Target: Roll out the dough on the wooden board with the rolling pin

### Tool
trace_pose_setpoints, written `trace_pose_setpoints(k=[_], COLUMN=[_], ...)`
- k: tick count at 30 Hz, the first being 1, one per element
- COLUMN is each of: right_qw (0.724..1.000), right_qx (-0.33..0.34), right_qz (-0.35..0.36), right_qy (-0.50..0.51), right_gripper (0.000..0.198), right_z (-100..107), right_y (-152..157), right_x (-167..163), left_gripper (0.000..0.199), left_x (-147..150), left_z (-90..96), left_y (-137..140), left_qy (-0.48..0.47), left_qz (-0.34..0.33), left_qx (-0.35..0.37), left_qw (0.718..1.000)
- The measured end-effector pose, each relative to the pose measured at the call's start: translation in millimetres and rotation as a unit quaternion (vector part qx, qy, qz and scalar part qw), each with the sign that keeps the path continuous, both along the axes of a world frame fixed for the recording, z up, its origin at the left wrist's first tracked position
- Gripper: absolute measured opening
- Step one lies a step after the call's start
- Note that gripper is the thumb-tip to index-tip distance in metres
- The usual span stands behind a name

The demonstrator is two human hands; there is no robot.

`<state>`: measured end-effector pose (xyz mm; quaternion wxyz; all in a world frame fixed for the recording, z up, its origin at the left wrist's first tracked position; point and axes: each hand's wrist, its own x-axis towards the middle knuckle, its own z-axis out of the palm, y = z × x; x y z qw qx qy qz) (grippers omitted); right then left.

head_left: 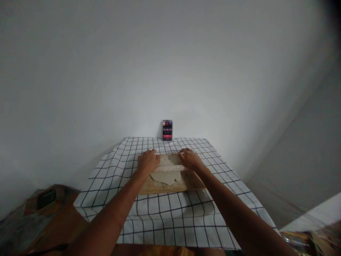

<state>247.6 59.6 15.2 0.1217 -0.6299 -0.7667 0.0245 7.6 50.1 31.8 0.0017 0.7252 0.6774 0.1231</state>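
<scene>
- The pale rolling pin [170, 168] lies on the wooden board [149, 188], its long axis running left-right, roughly parallel to the board's near edge.
- The left hand [148, 161] and right hand [189, 159] cover opposite ends of the pin, probably to share pressure evenly (fingers bent; whether they clamp it, I cannot tell).
- A flat, ragged-edged sheet [166, 177], seemingly dough, shows on the board, nearer the person than the pin.

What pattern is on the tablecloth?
The tablecloth is white with a black grid; best in head view.
</scene>
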Motion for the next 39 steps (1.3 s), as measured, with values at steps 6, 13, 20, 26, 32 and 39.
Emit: trace_pose_setpoints(k=[6, 13, 20, 26, 32, 39], right_qw=[1.000, 0.999, 0.994, 0.996, 0.998, 0.998], right_qx=[-0.011, 0.037, 0.110, 0.088, 0.057, 0.014], right_qz=[0.004, 0.017, 0.018, -0.010, -0.034, -0.046], right_qy=[-0.007, -0.003, 0.006, 0.013, 0.023, 0.037], right_gripper=[0.047, 0.051, 0.053, 0.052, 0.049, 0.051], right_z=[-3, -13, -40, -26, 0, 2], right_y=[0, -43, -93, -72, -11, 44], right_x=[2, 4, 2, -1, -7, -6], left_gripper=[0.045, 0.037, 0.041, 0.037, 0.040, 0.050], left_x=[0, -3, -8, -5, 4, 9], left_z=[-2.0, -17.8, -37.0, -23.0, 8.1, 16.4], left_y=[-2, -34, -81, -62, -6, 35], left_qy=[-0.002, 0.005, -0.004, 0.008, 0.028, 0.034], left_qz=[-0.007, -0.064, -0.121, -0.101, -0.035, 0.009], left_qx=[-0.002, 0.090, 0.164, 0.116, 0.051, 0.014], left_qw=[1.000, 0.994, 0.979, 0.988, 0.998, 0.999])
